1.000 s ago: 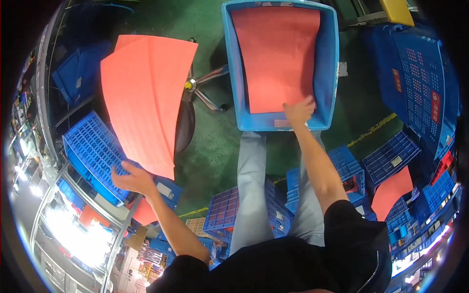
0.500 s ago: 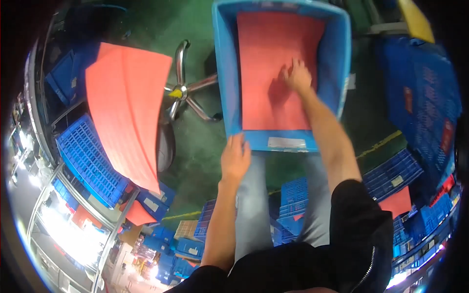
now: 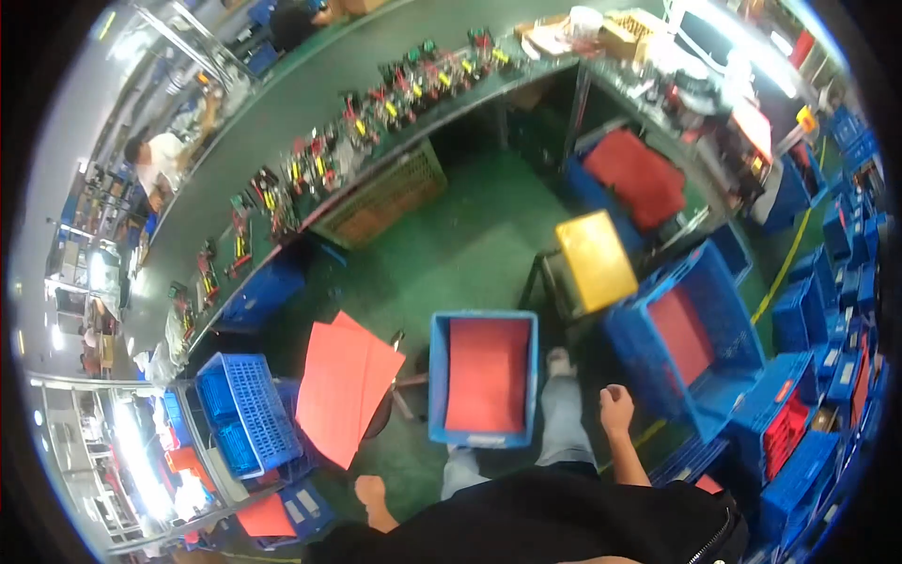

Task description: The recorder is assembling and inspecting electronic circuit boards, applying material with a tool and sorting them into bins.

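Paper (image 3: 488, 374) already lined the blue bin (image 3: 438, 376) inside its edges, more sheets (image 3: 343, 390) overhung the edges of the stool (image 3: 379, 419), and my left hand (image 3: 370, 490) and right hand (image 3: 616, 410) hung loosely curled, gripping nothing visible.

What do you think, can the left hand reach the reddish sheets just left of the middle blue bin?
Probably yes: the left hand looks empty, and nothing seems to block its way to the reddish sheets.

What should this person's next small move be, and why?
Perhaps bring the right hand to the blue bin: it stands in front, lined with a red sheet, while neither that hand nor the left hand visibly holds anything.
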{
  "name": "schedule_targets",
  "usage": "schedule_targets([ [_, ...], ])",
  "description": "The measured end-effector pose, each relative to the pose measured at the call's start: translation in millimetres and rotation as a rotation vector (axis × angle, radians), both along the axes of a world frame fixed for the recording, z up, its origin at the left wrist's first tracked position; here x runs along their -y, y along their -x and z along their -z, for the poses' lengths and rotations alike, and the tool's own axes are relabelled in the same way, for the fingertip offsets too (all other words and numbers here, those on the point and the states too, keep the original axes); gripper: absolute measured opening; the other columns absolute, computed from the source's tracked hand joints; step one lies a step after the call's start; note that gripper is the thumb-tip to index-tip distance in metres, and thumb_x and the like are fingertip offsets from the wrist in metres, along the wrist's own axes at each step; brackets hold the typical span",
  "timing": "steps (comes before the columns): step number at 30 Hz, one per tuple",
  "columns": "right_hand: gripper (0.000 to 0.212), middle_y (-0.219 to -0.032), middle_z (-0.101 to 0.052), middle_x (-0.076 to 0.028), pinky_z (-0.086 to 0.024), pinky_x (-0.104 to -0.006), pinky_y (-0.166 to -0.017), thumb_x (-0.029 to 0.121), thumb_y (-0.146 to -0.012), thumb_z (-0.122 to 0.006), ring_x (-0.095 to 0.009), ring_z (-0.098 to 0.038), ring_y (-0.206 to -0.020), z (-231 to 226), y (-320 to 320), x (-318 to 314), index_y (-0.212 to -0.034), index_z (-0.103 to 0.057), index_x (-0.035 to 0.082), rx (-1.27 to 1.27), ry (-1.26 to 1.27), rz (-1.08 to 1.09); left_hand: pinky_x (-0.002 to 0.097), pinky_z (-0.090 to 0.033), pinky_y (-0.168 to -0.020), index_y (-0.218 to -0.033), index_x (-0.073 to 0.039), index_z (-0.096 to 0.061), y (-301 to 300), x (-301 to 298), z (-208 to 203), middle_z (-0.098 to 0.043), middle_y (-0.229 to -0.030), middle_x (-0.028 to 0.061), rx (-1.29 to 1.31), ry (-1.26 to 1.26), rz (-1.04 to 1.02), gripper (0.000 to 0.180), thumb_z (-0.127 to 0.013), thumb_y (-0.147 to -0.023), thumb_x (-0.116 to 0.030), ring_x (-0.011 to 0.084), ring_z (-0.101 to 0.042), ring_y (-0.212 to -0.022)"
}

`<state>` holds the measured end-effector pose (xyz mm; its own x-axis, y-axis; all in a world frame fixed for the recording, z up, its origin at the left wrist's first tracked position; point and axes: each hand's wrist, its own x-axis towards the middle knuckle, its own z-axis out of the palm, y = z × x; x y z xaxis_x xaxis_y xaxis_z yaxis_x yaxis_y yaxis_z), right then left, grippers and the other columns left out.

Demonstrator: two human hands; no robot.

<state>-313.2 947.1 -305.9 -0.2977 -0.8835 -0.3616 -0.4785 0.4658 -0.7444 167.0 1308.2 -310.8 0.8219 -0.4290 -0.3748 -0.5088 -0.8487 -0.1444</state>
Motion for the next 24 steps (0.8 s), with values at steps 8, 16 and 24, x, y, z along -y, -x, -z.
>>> schedule_targets([
  [8, 0.021, -0.072, -0.057, -0.001, -0.040, -0.0226, -0.050, 0.017, -0.084, -0.059, -0.009, -0.051, -0.057, -111, -7, 239, -0.098, -0.060, 0.000, 0.456, 0.041, -0.293, 0.0477, -0.048, -0.070, -0.073, 0.000, -0.063, 43, 117, -9, -0.063, -0.075, 0.0204, 0.092, 0.444, 0.032, 0.024, -0.059, -0.073, -0.023, 0.0391, -0.061, -0.075],
  [16, 0.028, -0.093, -0.064, -0.006, -0.043, -0.0217, -0.062, 0.024, -0.086, -0.058, -0.010, -0.058, -0.077, -140, -109, 342, -0.103, -0.061, 0.002, 0.614, -0.071, -0.151, 0.0406, -0.048, -0.078, -0.083, 0.001, -0.067, 72, 262, -99, -0.065, -0.081, 0.0220, -0.236, 0.599, -0.331, 0.027, -0.060, -0.073, -0.024, 0.0331, -0.064, -0.085],
  [24, 0.019, -0.068, -0.055, 0.004, -0.032, -0.0203, -0.045, 0.027, -0.087, -0.061, -0.006, -0.047, -0.052, -112, -167, 452, -0.076, -0.057, 0.012, 0.744, -0.225, -0.038, 0.0239, -0.035, -0.049, -0.087, -0.008, -0.064, -46, 455, -13, -0.051, -0.067, -0.0033, -0.543, 0.874, -0.492, 0.020, -0.062, -0.082, -0.027, 0.0074, -0.046, -0.057],
])
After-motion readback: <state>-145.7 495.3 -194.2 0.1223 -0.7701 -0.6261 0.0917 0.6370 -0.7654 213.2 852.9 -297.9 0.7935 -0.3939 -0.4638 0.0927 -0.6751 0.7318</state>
